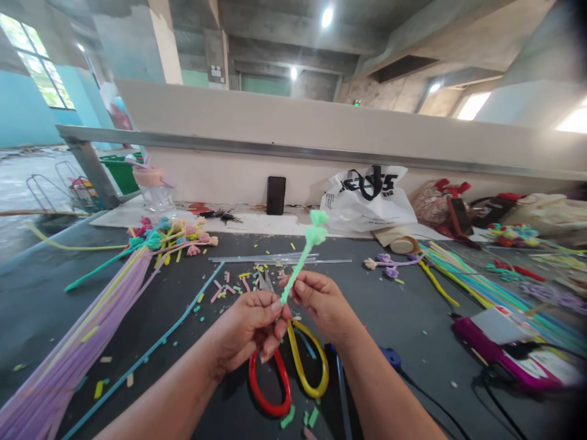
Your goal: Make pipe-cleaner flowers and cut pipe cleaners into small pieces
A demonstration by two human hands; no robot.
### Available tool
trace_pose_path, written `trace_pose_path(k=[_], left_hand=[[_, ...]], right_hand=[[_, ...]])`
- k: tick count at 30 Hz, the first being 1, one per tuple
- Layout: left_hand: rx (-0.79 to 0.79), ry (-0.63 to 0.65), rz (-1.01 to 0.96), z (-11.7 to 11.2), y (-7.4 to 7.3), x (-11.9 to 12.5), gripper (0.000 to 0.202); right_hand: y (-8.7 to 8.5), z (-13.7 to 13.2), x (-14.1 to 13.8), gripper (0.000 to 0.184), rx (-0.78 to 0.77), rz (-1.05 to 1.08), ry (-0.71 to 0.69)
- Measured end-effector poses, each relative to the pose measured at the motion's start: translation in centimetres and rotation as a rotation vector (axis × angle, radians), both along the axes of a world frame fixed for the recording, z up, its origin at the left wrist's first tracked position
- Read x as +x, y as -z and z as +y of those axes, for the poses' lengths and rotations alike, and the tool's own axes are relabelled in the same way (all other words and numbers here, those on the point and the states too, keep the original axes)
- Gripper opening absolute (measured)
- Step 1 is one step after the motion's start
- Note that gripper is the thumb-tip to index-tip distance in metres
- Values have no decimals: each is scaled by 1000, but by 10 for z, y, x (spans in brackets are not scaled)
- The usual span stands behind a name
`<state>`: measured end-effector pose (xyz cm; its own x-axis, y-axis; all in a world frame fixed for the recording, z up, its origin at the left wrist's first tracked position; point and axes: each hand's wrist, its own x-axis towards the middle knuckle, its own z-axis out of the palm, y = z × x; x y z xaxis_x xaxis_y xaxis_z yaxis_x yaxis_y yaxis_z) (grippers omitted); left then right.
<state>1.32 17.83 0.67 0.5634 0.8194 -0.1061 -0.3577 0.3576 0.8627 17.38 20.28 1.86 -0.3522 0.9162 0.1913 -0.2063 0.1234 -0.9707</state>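
Both my hands meet over the dark table, pinching the lower end of a mint-green pipe cleaner flower (308, 245). My left hand (250, 330) is closed around the stem's bottom tip. My right hand (321, 302) pinches the stem just above it. The stem rises tilted to the right, ending in a knotted green bloom near the top. Under my hands lie scissors with one red and one yellow handle loop (290, 376).
A bundle of lilac, yellow and teal pipe cleaners (77, 342) fans out at the left, beside finished flowers (172, 238). Cut scraps (238, 284) litter the middle. More coloured stems (481, 287), a purple tool (495, 348), a white bag (367, 198) and a phone (276, 195) stand right and back.
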Motion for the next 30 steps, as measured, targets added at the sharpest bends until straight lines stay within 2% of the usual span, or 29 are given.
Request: trace_pose_path(k=[2,5,14,20,26,30], left_hand=[[-11,54,-24,-1,-1,-2,21],[-6,93,-29,-1,0,-2,20],[116,-45,62,-2,4,7,22],[33,-77,110,1,6,4,21],[107,-154,219,1,7,5,29],[78,-135,255,2,0,5,32]], right_hand=[[1,-1,0,20,-91,134,29],[3,-1,-2,17,-110,199,76],[7,2,-1,21,-38,-9,175],[5,1,-3,24,-4,-98,125],[11,2,-8,26,2,-111,104],[15,8,-4,25,-27,-51,209]])
